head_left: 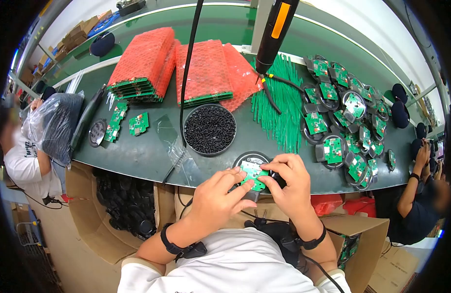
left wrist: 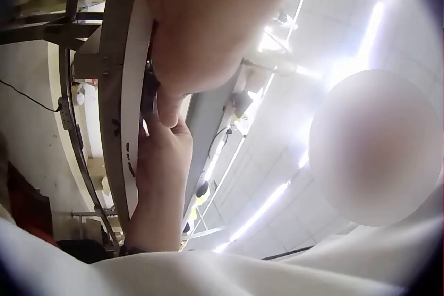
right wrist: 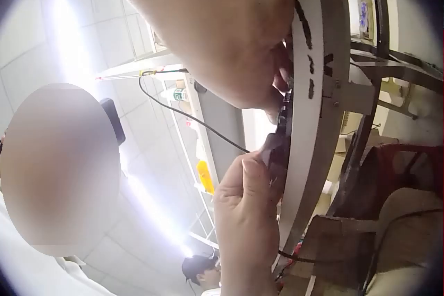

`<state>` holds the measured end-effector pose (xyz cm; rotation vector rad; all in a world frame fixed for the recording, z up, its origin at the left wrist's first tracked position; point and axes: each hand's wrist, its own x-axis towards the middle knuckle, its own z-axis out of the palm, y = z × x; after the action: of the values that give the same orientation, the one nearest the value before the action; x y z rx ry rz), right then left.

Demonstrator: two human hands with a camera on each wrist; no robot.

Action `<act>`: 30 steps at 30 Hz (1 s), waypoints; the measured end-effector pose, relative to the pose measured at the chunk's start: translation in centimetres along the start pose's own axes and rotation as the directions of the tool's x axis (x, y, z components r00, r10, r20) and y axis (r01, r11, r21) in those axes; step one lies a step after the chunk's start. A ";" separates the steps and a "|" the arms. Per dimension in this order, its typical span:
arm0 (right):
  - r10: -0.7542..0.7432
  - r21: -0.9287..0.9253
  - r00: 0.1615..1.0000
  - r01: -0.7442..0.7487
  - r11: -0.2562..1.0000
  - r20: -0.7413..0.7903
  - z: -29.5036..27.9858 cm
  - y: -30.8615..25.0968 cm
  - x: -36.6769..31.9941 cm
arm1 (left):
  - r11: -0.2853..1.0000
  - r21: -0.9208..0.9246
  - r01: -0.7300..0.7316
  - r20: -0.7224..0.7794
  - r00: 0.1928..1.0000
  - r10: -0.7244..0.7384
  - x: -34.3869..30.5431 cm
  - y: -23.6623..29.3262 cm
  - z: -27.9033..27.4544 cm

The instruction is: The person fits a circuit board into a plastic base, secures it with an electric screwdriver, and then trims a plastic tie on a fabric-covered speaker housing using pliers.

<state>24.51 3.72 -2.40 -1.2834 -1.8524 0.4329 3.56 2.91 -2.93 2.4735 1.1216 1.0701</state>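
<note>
In the head view a green circuit board (head_left: 253, 175) lies over a round black plastic housing (head_left: 252, 157) at the table's front edge. My left hand (head_left: 216, 199) grips the board and housing from the left, its thumb and forefinger at the board's edge. From the right, my right hand (head_left: 292, 188) holds them, thumb and forefinger on the board's right corner. In the left wrist view the right hand (left wrist: 166, 150) shows beyond the near wrist. The right wrist view has the left hand (right wrist: 246, 202) at a dark part by the table edge; the board's face is hidden there.
A round tray of black screws (head_left: 209, 130) stands behind the hands. Red bubble-wrapped board stacks (head_left: 203, 68) and green ties (head_left: 279, 102) lie farther back. Assembled housings with boards (head_left: 333, 149) crowd the right. A black-and-orange electric screwdriver (head_left: 274, 36) hangs above. Cardboard box (head_left: 83, 210) below left.
</note>
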 end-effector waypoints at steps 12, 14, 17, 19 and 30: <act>-0.010 -0.001 0.999 0.011 1.000 0.049 -0.4 0.0 0.5 | 1.000 -0.021 0.012 0.048 0.999 -0.011 0.0 -0.1 0.1; 0.002 -0.001 0.997 -0.002 1.000 0.076 -0.5 0.0 0.6 | 0.999 -0.031 0.032 0.058 0.998 -0.030 -0.1 -0.1 0.0; 0.037 -0.001 0.991 -0.037 0.999 0.125 -0.8 0.1 0.7 | 0.998 -0.044 0.047 0.087 0.995 -0.044 0.1 -0.1 -0.1; 0.039 0.006 0.991 -0.040 0.999 0.131 -0.9 0.2 0.8 | 0.998 -0.044 0.050 0.109 0.993 -0.045 0.1 -0.3 -0.2; 0.027 0.012 0.991 -0.028 1.000 0.132 -0.8 0.9 1.2 | 0.997 -0.057 0.048 0.157 0.987 -0.038 0.2 -0.8 -0.3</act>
<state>25.48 5.01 -2.04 -1.2996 -1.9395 0.5562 3.01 3.63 -3.02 2.4268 1.0743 0.8691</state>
